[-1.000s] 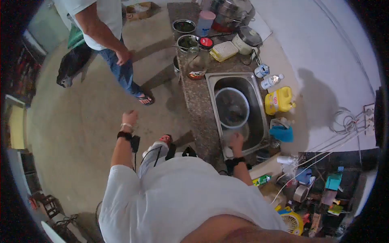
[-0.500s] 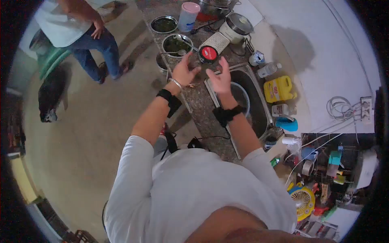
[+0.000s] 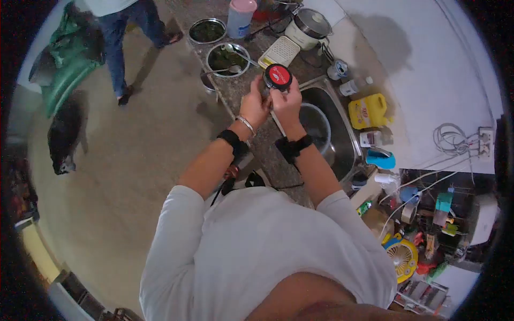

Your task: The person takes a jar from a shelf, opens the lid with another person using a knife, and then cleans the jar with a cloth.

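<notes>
Both my hands are closed around a jar with a black lid and a round red label [image 3: 278,77], above the counter's edge near the sink. My left hand [image 3: 254,105] grips its left side, and my right hand [image 3: 287,104] holds it from the right. The jar's body is mostly hidden by the lid and my fingers. Just beyond it lies a pale grater [image 3: 280,52]. To the left stands a metal bowl of dark green leafy stuff [image 3: 227,59], with a spoon [image 3: 234,69] and a second utensil resting across it.
A second bowl of greens [image 3: 208,31], a pink-lidded container [image 3: 240,18] and a rice cooker [image 3: 309,28] stand farther back. At right is the sink [image 3: 350,144] with a pale basin, beside a yellow jug [image 3: 369,111]. A person in jeans [image 3: 115,51] is at upper left.
My hands, apart and reaching toward the jar before, have closed on it and raised it off the counter. The person at upper left has moved farther back.
</notes>
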Motion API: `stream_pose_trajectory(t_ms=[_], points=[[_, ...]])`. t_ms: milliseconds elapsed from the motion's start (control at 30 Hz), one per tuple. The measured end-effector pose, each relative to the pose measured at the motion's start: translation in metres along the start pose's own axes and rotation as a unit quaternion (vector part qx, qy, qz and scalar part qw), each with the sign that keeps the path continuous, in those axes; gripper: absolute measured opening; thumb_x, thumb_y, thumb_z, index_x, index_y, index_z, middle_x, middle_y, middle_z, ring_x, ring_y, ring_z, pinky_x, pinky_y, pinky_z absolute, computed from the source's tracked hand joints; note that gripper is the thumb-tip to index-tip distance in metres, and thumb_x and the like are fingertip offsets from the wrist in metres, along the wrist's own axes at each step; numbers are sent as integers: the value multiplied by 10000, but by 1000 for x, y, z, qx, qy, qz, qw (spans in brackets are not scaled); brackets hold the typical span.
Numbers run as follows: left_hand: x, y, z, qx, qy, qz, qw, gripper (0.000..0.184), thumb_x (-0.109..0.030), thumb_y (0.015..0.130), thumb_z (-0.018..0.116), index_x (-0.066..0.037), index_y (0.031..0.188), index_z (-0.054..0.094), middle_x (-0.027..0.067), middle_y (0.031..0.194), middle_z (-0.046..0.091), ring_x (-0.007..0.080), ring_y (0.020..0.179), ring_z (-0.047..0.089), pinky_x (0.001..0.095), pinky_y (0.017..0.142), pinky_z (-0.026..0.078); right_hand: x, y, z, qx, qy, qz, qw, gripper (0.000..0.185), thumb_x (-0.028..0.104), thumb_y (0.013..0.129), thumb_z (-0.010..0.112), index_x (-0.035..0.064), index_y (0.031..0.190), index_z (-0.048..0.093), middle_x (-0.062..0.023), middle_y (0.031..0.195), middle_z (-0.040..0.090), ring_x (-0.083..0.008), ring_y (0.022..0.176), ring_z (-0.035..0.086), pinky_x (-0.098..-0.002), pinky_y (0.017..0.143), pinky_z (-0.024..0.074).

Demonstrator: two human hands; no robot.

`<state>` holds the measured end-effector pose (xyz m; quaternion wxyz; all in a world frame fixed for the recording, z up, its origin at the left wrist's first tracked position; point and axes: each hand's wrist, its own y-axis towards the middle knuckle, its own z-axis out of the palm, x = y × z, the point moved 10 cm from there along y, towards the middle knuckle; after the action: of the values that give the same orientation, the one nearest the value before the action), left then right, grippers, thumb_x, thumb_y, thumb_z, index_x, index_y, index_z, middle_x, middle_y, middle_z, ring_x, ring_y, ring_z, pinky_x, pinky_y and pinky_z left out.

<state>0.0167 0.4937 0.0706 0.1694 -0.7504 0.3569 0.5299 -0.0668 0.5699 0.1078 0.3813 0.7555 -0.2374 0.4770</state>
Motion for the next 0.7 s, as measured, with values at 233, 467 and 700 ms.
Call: stream_pose_trajectory(t_ms=[233,467,700], points=[[-11,-8,-7,-45,23,37,998,574,-198,739,569,-46,1199,262,232,733,562,387,674,557,413,581,435,11,0,-5,64,71,-33,995,378,29,696,513,-56,1055,433,-112,932,552,-155,824,537,-265,726,430],[-13,-9,-7,-88,40,100,990,593,-172,724,585,-39,1205,266,181,657,552,326,564,552,380,525,425,-3,2,-3,53,146,-47,987,415,60,681,554,-22,1073,448,-121,947,559,-189,904,538,-278,774,411],[-18,-12,-6,-87,35,94,991,561,-157,716,591,-10,1179,310,165,669,558,274,582,563,346,539,431,-7,1,-17,-45,-4,-42,998,431,116,648,564,-6,1052,475,-171,817,576,-233,735,579,-297,660,440]])
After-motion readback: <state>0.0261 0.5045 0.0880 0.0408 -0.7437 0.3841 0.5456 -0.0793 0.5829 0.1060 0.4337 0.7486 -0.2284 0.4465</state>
